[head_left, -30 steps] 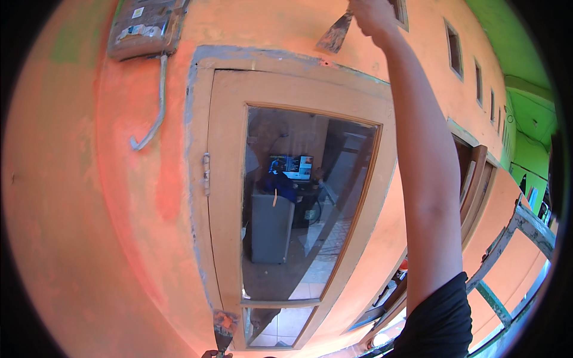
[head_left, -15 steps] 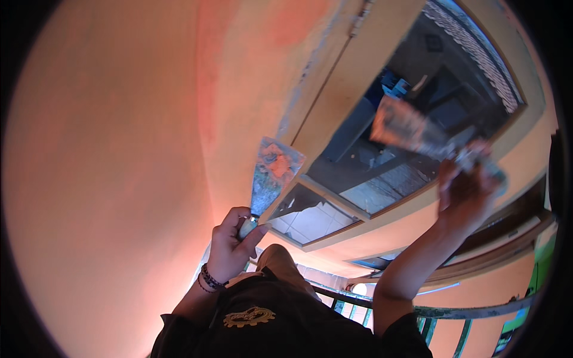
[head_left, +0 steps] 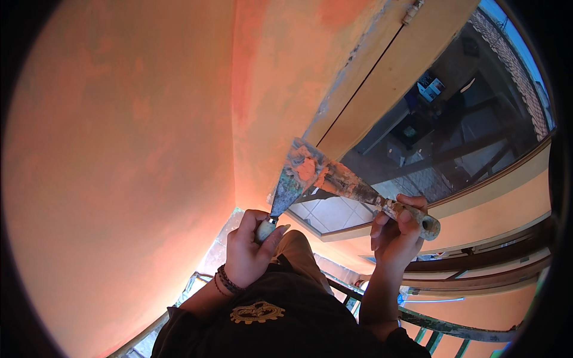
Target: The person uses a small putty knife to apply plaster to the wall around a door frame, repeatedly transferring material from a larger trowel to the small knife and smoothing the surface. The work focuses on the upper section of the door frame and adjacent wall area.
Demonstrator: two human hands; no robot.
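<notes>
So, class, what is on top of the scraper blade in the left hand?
Lumpy orange paste lies on the scraper blade in the left hand; the surface beneath the paste is covered and cannot be seen.

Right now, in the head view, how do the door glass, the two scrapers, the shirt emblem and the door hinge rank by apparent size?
1. Door glass
2. Left scraper and right scraper, too alike to rank
3. Shirt emblem
4. Door hinge
</notes>
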